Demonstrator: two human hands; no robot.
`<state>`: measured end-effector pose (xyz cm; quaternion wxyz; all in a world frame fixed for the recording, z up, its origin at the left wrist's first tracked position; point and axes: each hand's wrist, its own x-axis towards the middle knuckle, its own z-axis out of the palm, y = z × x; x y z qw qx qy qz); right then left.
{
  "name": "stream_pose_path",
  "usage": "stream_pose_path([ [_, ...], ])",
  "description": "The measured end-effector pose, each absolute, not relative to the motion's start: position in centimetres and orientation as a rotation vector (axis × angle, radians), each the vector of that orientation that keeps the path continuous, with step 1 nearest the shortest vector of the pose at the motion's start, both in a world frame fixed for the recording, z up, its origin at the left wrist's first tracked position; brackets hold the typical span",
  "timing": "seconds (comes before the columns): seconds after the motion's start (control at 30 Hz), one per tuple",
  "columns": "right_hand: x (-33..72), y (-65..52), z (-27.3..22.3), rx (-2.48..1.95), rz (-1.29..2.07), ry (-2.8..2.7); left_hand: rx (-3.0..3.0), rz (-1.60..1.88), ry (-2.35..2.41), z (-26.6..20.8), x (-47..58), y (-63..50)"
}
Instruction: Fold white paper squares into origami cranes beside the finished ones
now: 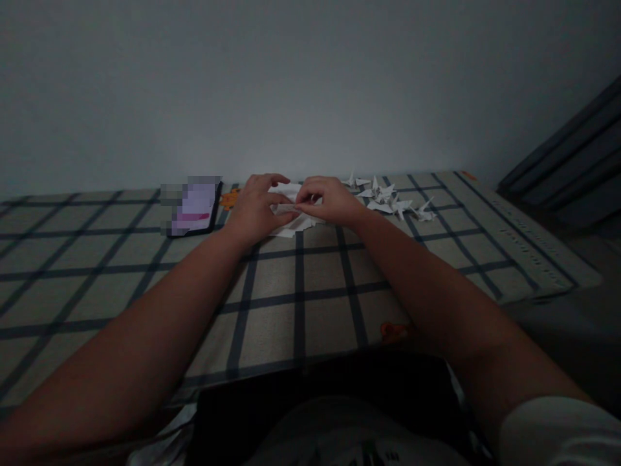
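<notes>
Both hands meet over white paper sheets (pixel 294 228) stacked on the cloth-covered table. My left hand (pixel 255 206) is curved, with its thumb and index finger at a small piece of white paper (pixel 284 208) and its other fingers raised apart. From the other side, my right hand (pixel 330 199) pinches the same paper between thumb and fingertips. The folds of this piece are too dim and small to make out. Several folded white paper cranes (pixel 383 192) lie in a loose group just right of my right hand.
A phone (pixel 196 206) with a lit screen, partly blurred, lies left of my left hand. The checked tablecloth (pixel 272 278) covers the table, which meets a plain wall (pixel 301 84) behind. A dark curtain-like fabric (pixel 577 149) hangs at the right.
</notes>
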<state>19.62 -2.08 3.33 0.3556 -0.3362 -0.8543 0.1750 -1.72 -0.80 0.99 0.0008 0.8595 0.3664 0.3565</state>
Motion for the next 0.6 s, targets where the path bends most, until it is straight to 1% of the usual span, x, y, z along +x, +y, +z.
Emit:
stream_pose_path([
  [0.33,20.2,-1.2,2.7,-0.931,0.579,-2.091,2.484,1.022,1.231,1.0,-1.5,-1.2],
  [0.5,21.0,-0.3,2.3,-0.997,0.651,-1.932,2.19,1.17,1.048,0.7,-1.6,-1.0],
  [0.6,21.2,-0.1,2.3,-1.008,0.713,-1.88,2.166,1.161,1.018,0.5,-1.7,-0.8],
])
